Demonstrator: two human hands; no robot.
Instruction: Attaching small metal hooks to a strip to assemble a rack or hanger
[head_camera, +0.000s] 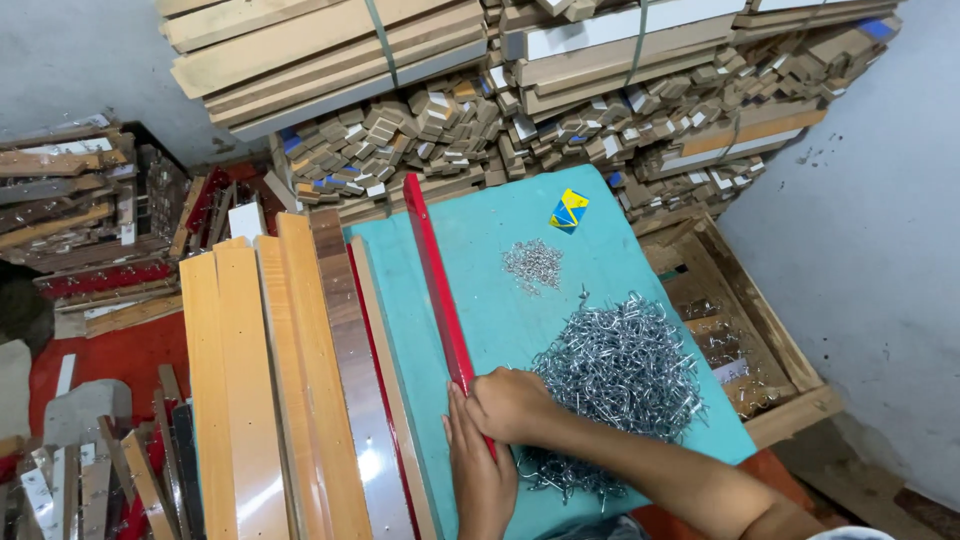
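Observation:
A long red strip (432, 275) lies on the teal table (510, 300), running from the far edge toward me. My right hand (510, 403) is closed over the strip's near end. My left hand (478, 478) rests flat beside it, fingers against the strip's left side. A big heap of silver metal hooks (620, 370) sits just right of my right hand. A smaller pile of tiny silver screws (533, 262) lies farther back.
Several long wooden slats (250, 380) and a shiny metal-faced strip (355, 380) lie left of the table. Stacked wood bundles (540, 90) fill the back. A wooden crate (740, 330) stands right. A small yellow-blue packet (568, 210) lies on the table's far end.

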